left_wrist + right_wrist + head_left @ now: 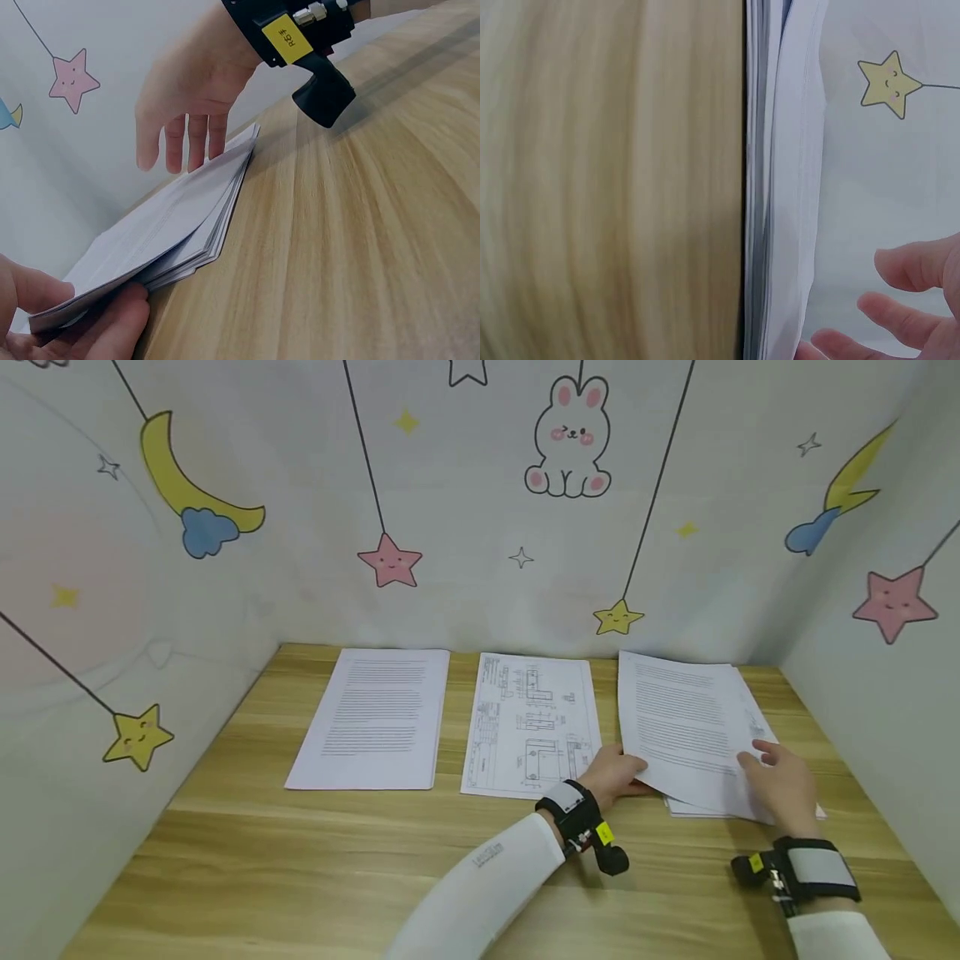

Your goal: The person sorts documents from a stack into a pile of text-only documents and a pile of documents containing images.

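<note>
At the right of the table lies a stack of paper (675, 710), its top sheet printed with lines of text. My left hand (613, 774) pinches the stack's near left corner, thumb on top and fingers beneath. In the left wrist view, that corner is raised above the lower sheets (204, 259). My right hand (783, 781) is over the stack's right side with its fingers spread and loosely bent. Beyond the raised paper, the right hand (191, 97) hangs with fingers pointing down; whether their tips touch the sheets I cannot tell.
A sheet with technical drawings (532, 727) lies mid-table, close to my left hand. Farther left is another stack of text pages (375, 718). Cartoon-printed white curtains (480, 602) stand behind and beside the wooden table (300, 860).
</note>
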{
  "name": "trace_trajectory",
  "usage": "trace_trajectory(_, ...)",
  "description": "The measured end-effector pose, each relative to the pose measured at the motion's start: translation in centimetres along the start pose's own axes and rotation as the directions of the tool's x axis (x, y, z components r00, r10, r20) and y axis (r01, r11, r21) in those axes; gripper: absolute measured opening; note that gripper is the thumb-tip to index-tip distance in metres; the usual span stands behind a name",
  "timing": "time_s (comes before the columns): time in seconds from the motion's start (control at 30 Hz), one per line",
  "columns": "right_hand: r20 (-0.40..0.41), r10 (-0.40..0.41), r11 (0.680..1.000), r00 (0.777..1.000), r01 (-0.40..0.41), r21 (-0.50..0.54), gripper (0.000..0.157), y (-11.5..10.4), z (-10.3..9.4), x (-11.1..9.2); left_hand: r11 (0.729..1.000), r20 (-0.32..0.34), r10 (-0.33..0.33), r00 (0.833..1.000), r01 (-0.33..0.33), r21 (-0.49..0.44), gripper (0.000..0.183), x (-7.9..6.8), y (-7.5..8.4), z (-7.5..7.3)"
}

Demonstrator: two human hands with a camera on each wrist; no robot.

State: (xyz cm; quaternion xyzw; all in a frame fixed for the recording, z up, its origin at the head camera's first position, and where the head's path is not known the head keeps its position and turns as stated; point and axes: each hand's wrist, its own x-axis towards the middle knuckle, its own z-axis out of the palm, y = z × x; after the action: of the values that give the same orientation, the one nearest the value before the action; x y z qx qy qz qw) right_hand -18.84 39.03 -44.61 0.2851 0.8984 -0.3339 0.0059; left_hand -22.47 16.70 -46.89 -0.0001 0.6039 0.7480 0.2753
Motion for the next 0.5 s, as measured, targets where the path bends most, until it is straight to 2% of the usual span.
trace_trajectory(0.17, -0.047, 0.016, 0.999, 0.999, -0.014, 0.045, 0.059, 0.3, 0.3, -0.5, 0.999, -0.016, -0.004, 1.000, 0.005, 0.050, 0.025, 0.0, -0.2, 0.1)
trace_trajectory(0.27, -0.061, -0.002, 0.998, 0.998, 0.005, 0.058, 0.059, 0.1, 0.5, -0.6, 0.999, -0.009, 0.012, 1.000, -0.011, 0.040, 0.030, 0.1, 0.0, -0.4)
trace_trajectory(0.4, -0.028, 0.003, 0.993, 1.000, 0.001, 0.117, 0.062, -0.5, 0.7, -0.5, 0.999, 0.054, 0.035, 0.998, -0.034, -0.015, 0.043, -0.1, 0.4, -1.5)
trace_trajectory(0.5, 0.018, 0.018, 0.983, 1.000, -0.022, 0.185, 0.069, -0.8, 0.9, -0.4, 0.999, 0.075, 0.039, 0.996, -0.036, -0.033, 0.045, -0.5, 0.9, -2.1)
